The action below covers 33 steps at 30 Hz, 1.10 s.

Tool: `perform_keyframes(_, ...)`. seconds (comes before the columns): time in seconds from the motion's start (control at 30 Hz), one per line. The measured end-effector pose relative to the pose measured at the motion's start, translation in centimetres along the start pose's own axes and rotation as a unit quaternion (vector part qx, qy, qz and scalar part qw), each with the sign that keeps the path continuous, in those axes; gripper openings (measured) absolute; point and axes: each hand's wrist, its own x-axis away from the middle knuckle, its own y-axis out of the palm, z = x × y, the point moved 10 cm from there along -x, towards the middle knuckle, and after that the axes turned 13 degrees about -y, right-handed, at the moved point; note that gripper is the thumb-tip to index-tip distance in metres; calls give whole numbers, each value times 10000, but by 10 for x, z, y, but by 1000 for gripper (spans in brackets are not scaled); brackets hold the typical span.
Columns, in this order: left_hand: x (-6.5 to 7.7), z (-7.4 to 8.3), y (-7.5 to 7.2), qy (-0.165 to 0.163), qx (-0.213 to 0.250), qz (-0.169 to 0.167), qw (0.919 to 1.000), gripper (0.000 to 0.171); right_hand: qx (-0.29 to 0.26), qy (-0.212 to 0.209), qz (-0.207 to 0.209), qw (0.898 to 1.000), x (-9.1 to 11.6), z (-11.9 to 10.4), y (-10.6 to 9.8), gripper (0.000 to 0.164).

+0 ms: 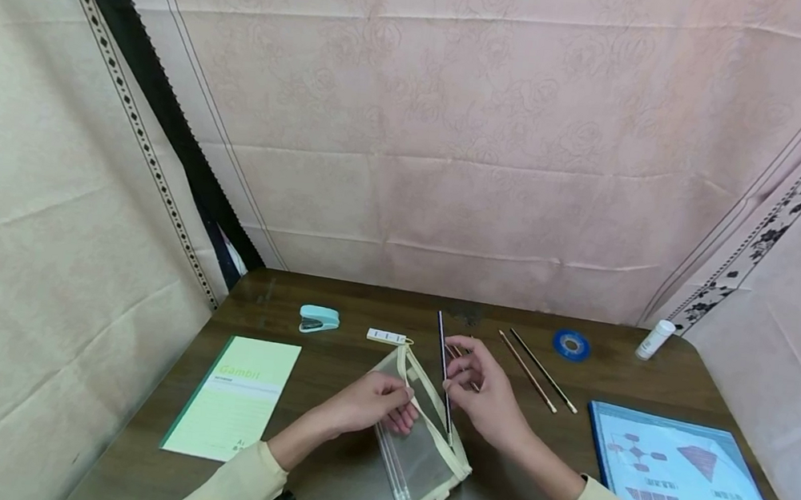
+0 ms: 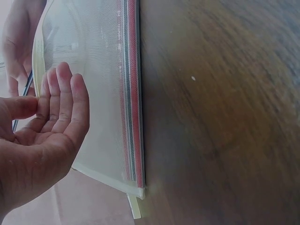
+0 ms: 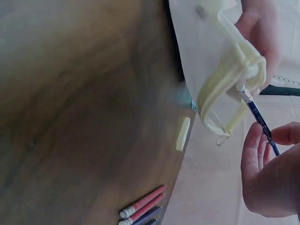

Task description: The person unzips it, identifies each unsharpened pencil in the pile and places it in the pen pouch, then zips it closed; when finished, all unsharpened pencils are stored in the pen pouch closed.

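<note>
**Pencil poised at the pouch mouth**

The right hand [image 1: 495, 400] pinches a dark pencil [image 1: 443, 367] between thumb and fingertips, its long axis running steeply down toward the open mouth of the mesh pouch [image 1: 421, 445], eraser end lowest and just at the cream zipper edge. The left hand [image 1: 371, 404] pinches that edge from the other side, holding the mouth apart. The pouch lies on the desk [image 1: 320, 484], directly below and between both hands; more pencils already lie inside it. Two more pencils [image 1: 537, 372] lie to the right.
</note>
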Motion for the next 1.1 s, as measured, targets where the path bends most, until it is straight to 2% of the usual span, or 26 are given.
perform_keyframes(0.33, -1, 1, -1, -5, -36, 26, 10000, 32, 195, 438, -203, 9986, 11, 42, 13, 57)
perform_keyframes(0.57, 1, 3, 0, 35, -18, 13, 10000, 33, 346, 645, -498, 9961, 17, 51, 22, 53)
perform_keyframes(0.87, 0, 5, -1, 41, -245, 127, 9996, 31, 853, 829, -985, 9880, 18, 57, 29, 49)
perform_keyframes(1.1, 0, 3, 0, 32, -172, 112, 9998, 30, 747, 1030, -1151, 9852, 20, 61, 33, 48)
